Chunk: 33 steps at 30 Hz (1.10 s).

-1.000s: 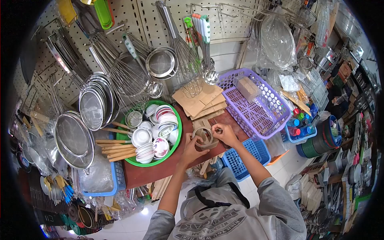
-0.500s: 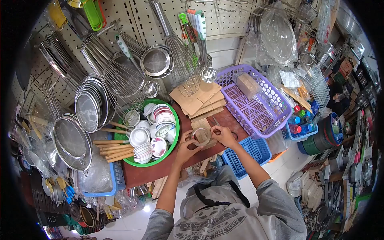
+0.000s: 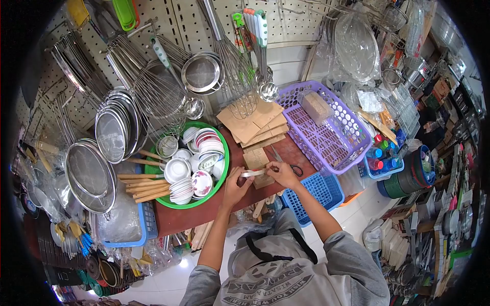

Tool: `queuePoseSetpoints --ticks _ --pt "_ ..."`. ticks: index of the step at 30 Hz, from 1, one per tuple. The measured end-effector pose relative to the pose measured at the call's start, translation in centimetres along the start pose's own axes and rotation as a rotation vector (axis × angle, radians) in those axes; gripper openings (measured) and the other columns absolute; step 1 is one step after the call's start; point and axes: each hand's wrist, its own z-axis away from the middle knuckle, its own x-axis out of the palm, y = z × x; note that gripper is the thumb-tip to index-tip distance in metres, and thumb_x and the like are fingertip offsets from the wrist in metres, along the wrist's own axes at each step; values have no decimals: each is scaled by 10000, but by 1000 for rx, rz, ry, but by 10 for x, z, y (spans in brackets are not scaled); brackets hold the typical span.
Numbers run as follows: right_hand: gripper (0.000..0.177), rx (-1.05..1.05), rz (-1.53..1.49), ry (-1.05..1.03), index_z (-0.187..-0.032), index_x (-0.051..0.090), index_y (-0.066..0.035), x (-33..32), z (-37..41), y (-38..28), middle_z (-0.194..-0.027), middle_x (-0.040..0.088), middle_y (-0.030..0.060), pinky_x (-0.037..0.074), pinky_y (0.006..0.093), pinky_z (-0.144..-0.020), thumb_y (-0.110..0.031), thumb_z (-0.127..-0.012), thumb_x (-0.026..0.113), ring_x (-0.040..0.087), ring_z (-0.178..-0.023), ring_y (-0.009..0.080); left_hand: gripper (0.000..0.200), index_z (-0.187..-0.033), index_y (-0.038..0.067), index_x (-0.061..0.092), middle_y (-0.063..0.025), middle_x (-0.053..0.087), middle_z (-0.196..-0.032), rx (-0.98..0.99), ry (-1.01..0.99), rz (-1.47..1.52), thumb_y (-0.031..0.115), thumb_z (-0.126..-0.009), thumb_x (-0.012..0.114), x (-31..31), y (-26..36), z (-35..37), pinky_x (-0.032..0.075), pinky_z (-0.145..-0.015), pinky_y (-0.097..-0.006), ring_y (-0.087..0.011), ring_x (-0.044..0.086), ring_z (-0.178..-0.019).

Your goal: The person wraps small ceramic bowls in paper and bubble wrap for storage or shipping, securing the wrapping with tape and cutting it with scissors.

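My left hand is closed around one side of a roll of clear tape, which is seen edge-on. On the roll's other side, my right hand has its fingers pinched at the tape. Below the roll lies a brown cardboard piece on the red-brown table. Scissors rest on the table just right of the cardboard, partly behind my right hand. A stack of brown cardboard pieces sits farther back.
A green basin of bowls and wooden-handled tools stands at the left. At the right are a purple basket holding a wrapped block, and a blue basket. Strainers and whisks hang at the back.
Both hands have turned the tape roll from nearly face-up to edge-on. More of the scissors now shows beside my right hand. The view has shifted slightly.
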Motion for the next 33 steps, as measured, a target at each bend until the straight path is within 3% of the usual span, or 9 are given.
queuePoseSetpoints --ticks 2,5,11,17,20,26,33 --pt "139 1 -43 -7 -959 679 -26 3 -2 5 -786 661 -16 426 239 -596 -151 -900 692 539 -676 32 269 -963 0 586 -97 491 -828 -39 18 -45 124 -816 776 1 9 -1 462 -941 -434 -263 523 -815" --pt "150 24 -163 -3 -973 684 -28 6 2 -2 -796 678 -10 433 231 -611 -165 -910 690 569 -698 38 445 -1100 15 543 -129 499 -957 111 128 -223 119 -761 812 10 -1 -1 453 -836 -439 -301 526 -893" --pt "177 24 -77 5 -978 699 -4 12 1 14 -819 706 21 460 250 -643 -167 -909 687 609 -728 72 715 -1262 96 494 -172 431 -1049 188 103 -462 138 -656 872 10 1 7 440 -830 -441 -346 480 -980" --pt "261 -11 40 -28 -998 705 15 11 4 -7 -873 720 90 514 301 -729 -230 -911 677 669 -818 139 748 -1256 86 501 -185 450 -1051 157 104 -545 153 -627 900 13 -8 10 439 -878 -450 -361 472 -1013" --pt "293 68 141 -98 -987 709 18 6 0 -16 -877 720 104 524 316 -767 -261 -903 682 683 -847 163 737 -1248 84 509 -180 443 -1052 167 111 -542 166 -630 902 14 -7 8 433 -881 -453 -360 461 -1011" --pt "308 -28 215 -118 -968 722 13 -1 -5 -11 -847 725 100 509 320 -740 -283 -884 706 663 -795 163 688 -1226 92 547 -176 420 -1041 141 95 -532 151 -631 885 14 0 7 434 -850 -445 -348 453 -999" --pt "306 5 140 -105 -954 740 -1 -3 -6 -9 -836 732 101 505 328 -737 -294 -871 711 662 -782 160 666 -1216 93 567 -165 422 -1038 137 61 -572 132 -627 877 11 10 5 425 -860 -442 -342 463 -993"
